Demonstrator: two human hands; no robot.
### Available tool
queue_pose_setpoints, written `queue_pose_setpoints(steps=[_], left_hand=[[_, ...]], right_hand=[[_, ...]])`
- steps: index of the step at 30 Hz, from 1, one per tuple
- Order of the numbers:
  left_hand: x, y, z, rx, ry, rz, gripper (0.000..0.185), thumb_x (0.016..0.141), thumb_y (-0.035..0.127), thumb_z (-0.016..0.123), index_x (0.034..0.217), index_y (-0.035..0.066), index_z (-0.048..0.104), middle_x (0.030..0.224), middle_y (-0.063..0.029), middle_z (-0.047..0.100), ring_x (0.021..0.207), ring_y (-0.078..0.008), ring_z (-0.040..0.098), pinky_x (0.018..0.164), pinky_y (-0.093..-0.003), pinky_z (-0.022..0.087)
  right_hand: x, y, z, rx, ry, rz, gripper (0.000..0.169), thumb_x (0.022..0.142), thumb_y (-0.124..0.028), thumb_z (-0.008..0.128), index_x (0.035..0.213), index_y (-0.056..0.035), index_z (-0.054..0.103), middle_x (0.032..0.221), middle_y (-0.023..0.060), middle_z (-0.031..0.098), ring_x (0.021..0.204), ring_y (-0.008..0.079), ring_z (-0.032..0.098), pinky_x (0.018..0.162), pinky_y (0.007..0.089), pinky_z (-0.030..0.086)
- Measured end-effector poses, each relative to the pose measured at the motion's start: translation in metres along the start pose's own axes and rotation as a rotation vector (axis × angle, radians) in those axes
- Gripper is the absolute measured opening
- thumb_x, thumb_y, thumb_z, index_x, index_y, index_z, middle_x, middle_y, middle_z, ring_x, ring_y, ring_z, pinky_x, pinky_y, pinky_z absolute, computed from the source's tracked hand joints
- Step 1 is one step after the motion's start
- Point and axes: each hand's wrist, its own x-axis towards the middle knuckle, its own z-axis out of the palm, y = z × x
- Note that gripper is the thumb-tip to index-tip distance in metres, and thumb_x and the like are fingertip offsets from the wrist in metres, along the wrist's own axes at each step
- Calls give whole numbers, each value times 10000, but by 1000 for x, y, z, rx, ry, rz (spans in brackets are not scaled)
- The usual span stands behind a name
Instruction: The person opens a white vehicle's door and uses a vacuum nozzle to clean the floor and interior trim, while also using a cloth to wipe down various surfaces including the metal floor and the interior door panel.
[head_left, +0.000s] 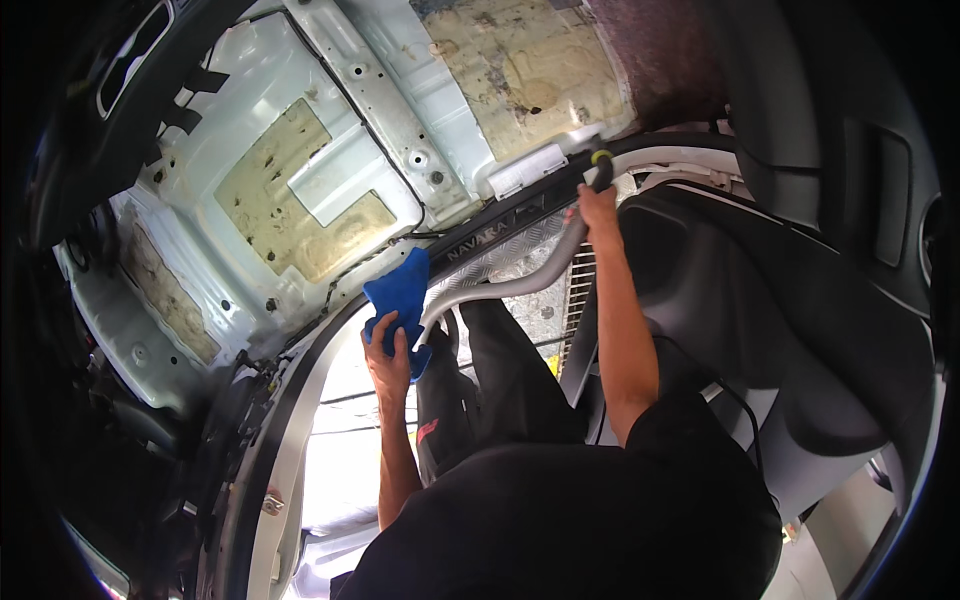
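My left hand (390, 360) grips a crumpled blue cloth (401, 289), held up beside the door opening of a stripped vehicle cabin. In my right hand (598, 206) is the dark end piece of a grey flexible hose (540, 277), which has a yellow ring near its tip. That tip is over the far part of the black door sill trim (487, 236), which bears lettering. From my right hand the hose curves down and left, passing in front of my legs towards the cloth. Beyond the sill lies the bare metal cabin floor (345, 157) with yellowish, stained pads (525, 82).
An open door with a dark inner panel (720, 270) stands at the right. A thin black cable (750, 412) hangs across it. Along the cabin floor runs a wiring harness (367, 120). The pale door frame (300, 420) curves down at the left. Below the sill is a textured metal step (525, 244).
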Motion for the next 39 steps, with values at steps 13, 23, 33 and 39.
queue_pose_setpoints(steps=[13, 23, 33, 39], left_hand=[[-24, -39, -29, 35, 73, 40, 310, 976, 182, 666, 1270, 88, 695, 1224, -219, 658, 1160, -380, 617, 1033, -443, 467], [-41, 21, -74, -71, 156, 192, 263, 1025, 281, 636, 1225, 129, 713, 1223, -256, 574, 1157, -453, 587, 990, -499, 487], [-132, 54, -132, 239, -280, 587, 722, 751, 566, 862, 1306, 135, 695, 1458, -286, 483, 1320, -475, 531, 1092, -505, 467], [-175, -33, -175, 275, -414, 645, 693, 732, 485, 875, 1248, 85, 643, 1486, -391, 422, 1349, -528, 490, 1090, -525, 467]], right_hand=[[-5, 1, 23, 457, -441, 138, 388, 1022, -316, 670, 1163, 30, 563, 1083, 191, 674, 941, 348, 730, 681, 546, 675], [-99, 28, 17, 330, -379, -67, 348, 978, -306, 728, 1141, -85, 515, 813, 90, 572, 643, 299, 672, 565, 468, 647], [-399, 139, -2, 289, -493, -212, 341, 1016, -328, 695, 1170, -104, 490, 953, 65, 624, 827, 226, 713, 728, 354, 604], [-517, 195, -3, 497, -840, -48, 380, 1050, -394, 630, 1339, -163, 543, 1215, -8, 620, 1099, 150, 614, 911, 385, 528]])
